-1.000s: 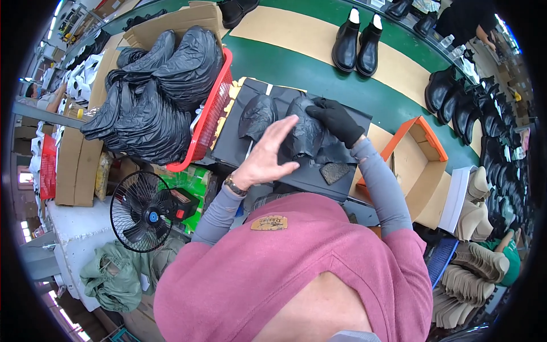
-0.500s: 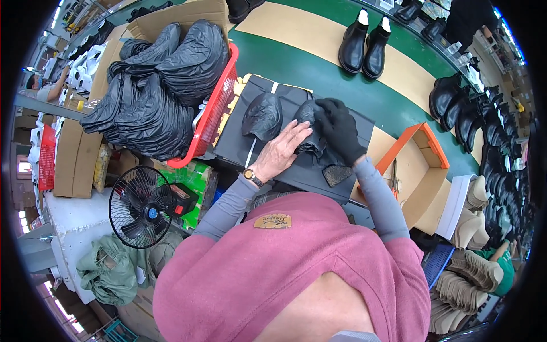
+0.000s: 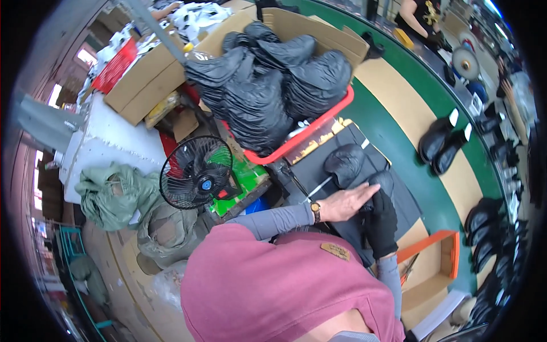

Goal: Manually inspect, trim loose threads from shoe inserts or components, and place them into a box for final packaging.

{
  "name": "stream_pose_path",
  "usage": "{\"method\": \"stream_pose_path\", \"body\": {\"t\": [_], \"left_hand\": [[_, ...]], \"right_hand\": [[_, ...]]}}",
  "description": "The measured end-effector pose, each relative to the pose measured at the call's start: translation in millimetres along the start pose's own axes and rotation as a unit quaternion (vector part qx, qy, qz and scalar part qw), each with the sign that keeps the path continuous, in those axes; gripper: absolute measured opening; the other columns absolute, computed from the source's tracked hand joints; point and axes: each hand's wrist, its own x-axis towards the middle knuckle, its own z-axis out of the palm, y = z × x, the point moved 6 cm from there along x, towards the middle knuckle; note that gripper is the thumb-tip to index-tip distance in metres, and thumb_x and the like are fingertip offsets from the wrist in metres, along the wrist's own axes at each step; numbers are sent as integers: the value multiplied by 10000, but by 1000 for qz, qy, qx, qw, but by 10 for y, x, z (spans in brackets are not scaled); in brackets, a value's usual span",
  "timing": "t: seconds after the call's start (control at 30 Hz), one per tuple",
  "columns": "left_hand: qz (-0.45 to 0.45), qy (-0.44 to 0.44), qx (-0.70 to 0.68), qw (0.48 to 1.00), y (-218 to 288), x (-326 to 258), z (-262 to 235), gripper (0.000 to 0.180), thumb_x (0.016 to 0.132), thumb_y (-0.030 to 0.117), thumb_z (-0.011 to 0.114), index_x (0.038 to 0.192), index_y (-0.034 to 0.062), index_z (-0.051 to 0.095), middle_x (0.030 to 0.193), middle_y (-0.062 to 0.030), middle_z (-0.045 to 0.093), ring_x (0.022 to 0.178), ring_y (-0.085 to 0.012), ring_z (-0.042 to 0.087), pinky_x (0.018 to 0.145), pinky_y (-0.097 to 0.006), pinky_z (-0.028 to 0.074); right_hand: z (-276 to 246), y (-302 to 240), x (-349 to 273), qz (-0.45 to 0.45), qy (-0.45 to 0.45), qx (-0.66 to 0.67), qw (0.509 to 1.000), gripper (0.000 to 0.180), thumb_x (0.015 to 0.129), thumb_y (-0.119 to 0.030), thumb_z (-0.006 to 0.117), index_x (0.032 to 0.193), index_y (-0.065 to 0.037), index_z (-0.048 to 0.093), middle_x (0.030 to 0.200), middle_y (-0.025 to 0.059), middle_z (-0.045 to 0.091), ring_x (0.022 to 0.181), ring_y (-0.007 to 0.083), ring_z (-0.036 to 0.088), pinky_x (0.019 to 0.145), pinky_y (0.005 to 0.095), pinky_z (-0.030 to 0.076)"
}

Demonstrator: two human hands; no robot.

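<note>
Together both hands, left hand (image 3: 348, 202) and gloved right hand (image 3: 380, 223), grip a black leather piece (image 3: 380, 183), its axis unclear.

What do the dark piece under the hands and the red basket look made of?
Dark piece: probably leather or a synthetic imitation, black with a soft sheen and a rounded, moulded shape. Red basket: likely rigid plastic, with a glossy, uniform rim.

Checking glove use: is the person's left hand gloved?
No, the left hand is bare with a wristwatch; only the right hand wears a black glove.

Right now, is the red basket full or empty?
Full: the red basket is heaped above its rim with stacked black shoe pieces.
</note>
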Motion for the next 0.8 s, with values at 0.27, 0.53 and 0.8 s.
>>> {"method": "stream_pose_path", "body": {"t": [0.27,0.53,0.8], "left_hand": [[-11,279,283,917,214,443,-2618,293,717,101,705,998,43,646,1002,-125,648,955,-315,610,856,-394,501],[-491,-9,512,705,-1537,-46,-4482,743,571,507,808,1130,55,617,1193,-171,631,1158,-355,547,968,-482,418],[-568,-140,389,711,-2003,-343,-4468,918,628,692,654,1329,110,540,1326,-146,565,1198,-309,557,1009,-436,430]], "right_hand": [[-343,-152,44,28,-48,119,991,773,747,-319,781,1351,18,434,1320,263,499,1213,410,497,1014,448,406],[-782,-194,-5,45,18,174,984,736,784,-171,772,1389,35,406,1414,201,451,1300,304,452,1084,396,345],[-805,-54,-175,61,30,197,978,673,816,-148,738,1385,22,420,1406,178,460,1303,289,440,1088,392,337]]}}
